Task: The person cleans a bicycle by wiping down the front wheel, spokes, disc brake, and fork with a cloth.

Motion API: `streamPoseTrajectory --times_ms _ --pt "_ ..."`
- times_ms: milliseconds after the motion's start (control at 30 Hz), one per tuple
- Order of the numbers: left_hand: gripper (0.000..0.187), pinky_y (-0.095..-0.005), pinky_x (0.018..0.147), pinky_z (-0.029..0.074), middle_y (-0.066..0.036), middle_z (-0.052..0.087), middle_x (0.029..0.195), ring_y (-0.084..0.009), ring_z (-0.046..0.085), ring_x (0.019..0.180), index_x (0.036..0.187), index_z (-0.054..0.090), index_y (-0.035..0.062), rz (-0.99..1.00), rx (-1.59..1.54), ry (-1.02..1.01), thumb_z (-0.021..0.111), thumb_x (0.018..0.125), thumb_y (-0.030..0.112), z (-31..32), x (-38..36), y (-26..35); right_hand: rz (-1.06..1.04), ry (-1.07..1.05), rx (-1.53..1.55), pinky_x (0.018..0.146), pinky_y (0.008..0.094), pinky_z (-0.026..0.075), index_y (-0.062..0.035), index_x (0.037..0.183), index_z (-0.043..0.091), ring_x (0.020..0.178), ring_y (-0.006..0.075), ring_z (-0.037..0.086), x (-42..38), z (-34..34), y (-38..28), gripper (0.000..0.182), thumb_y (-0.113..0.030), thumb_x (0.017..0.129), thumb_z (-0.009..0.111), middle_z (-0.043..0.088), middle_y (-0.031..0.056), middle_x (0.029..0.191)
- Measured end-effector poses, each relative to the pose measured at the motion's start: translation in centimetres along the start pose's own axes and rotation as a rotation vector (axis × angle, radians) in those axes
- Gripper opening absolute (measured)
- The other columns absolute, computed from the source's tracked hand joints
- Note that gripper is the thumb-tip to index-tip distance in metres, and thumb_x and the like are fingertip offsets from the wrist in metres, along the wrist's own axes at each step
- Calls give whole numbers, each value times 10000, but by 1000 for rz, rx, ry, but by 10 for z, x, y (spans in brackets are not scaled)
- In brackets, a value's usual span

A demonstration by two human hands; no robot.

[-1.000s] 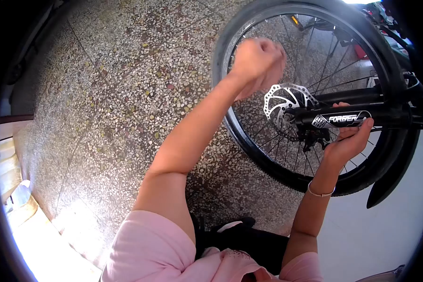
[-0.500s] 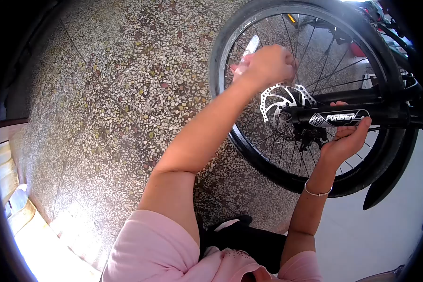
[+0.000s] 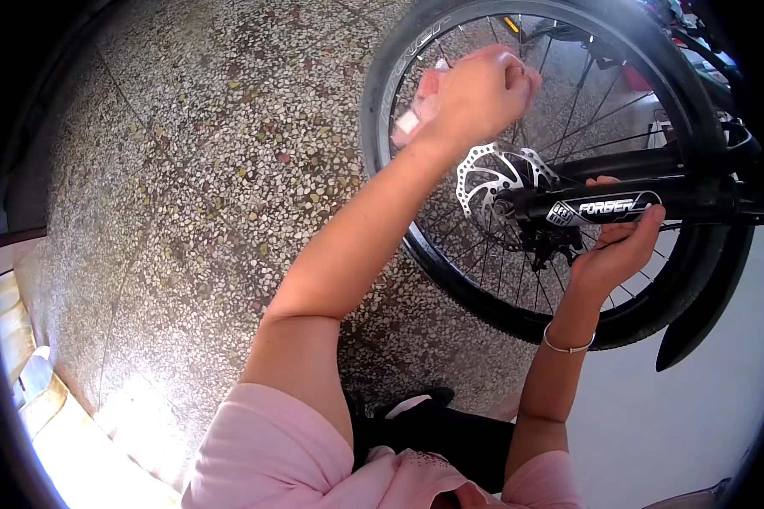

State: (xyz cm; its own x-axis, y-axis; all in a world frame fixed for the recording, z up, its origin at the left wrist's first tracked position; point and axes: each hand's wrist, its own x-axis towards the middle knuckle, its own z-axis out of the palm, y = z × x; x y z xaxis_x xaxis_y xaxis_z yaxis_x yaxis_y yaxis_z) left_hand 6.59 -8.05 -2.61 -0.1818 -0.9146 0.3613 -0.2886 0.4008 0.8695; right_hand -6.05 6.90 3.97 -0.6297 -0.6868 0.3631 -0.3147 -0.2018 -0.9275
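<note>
My left hand is closed, fingers curled, above the spokes and just beyond the brake disc. A soft-looking pink-and-white cloth sticks out from its left side; the part inside my grip is hidden. Below it is the silver brake disc, drilled with small holes, at the hub of the bicycle wheel. My right hand wraps round the black fork leg marked FORBER, thumb on the near side and fingertips showing behind. The brake caliper sits beside that hand.
Speckled stone floor spreads to the left. A black mudguard juts out at the lower right of the wheel. An orange reflector sits among the spokes. My shoe is near the bottom, below the wheel.
My left hand has shifted slightly up and left, and the cloth now looks bunched and hangs lower. The bike appears slightly further left in view. My right hand keeps its hold.
</note>
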Motion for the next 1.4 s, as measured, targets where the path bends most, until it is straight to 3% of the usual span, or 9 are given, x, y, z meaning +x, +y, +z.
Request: streamPoseTrajectory --times_ms 267,400,467,667,800,1000,1133,1333,1400 --pt "375 -413 872 469 -203 666 966 -350 637 916 956 668 11 -72 156 -636 418 932 289 -31 1 8 -7 -20 39 759 305 557 37 1051 546 813 269 692 0 -8 1 474 -360 1047 287 687 225 910" --pt "309 -392 838 494 -201 688 939 -343 663 921 938 684 5 29 -617 -143 455 938 213 -39 5 39 -3 -11 119 740 342 581 69 1174 452 760 266 692 -1 -8 4 453 -349 1002 436 678 240 884" --pt "256 -357 855 480 -175 686 969 -308 652 961 1040 660 25 36 -636 -153 487 945 188 -38 5 49 -7 -2 56 757 313 555 8 849 515 791 286 690 0 -7 4 456 -344 1045 303 678 253 905" --pt "455 -446 917 452 -157 634 1136 -334 614 1000 1343 476 61 431 -24 58 512 897 140 22 -14 51 8 21 84 786 333 552 56 968 512 796 299 690 -1 -4 3 427 -339 1030 362 673 266 912" --pt "307 -442 720 511 -142 669 873 -331 650 843 1121 610 30 341 57 97 585 821 86 40 -25 51 31 30 142 712 296 568 15 1148 463 764 234 692 1 -2 3 381 -328 985 495 679 201 898" --pt "251 -426 742 516 -134 682 886 -323 659 863 1023 640 70 169 335 -330 583 787 134 11 -21 73 -15 43 58 767 319 537 47 901 522 784 291 684 -2 -2 -3 413 -327 1017 393 674 271 887" --pt "227 -408 754 519 -154 686 883 -318 658 840 986 667 72 122 339 -430 582 785 137 -8 -8 74 -57 -43 151 727 331 566 23 1131 444 758 246 678 -3 -12 4 377 -332 1008 448 670 217 867" --pt "155 -416 770 531 -106 699 873 -300 667 846 921 701 102 168 -546 -225 585 819 87 -10 -5 80 -8 0 91 738 344 558 35 1130 455 758 247 672 -5 -9 -3 388 -333 1009 445 669 219 878" --pt "340 -398 861 485 -111 645 989 -325 599 1002 1160 662 139 690 -241 -50 601 828 102 29 -13 66 0 26 100 747 335 549 29 1135 463 775 235 667 -5 -8 -3 378 -325 1004 466 664 193 907"
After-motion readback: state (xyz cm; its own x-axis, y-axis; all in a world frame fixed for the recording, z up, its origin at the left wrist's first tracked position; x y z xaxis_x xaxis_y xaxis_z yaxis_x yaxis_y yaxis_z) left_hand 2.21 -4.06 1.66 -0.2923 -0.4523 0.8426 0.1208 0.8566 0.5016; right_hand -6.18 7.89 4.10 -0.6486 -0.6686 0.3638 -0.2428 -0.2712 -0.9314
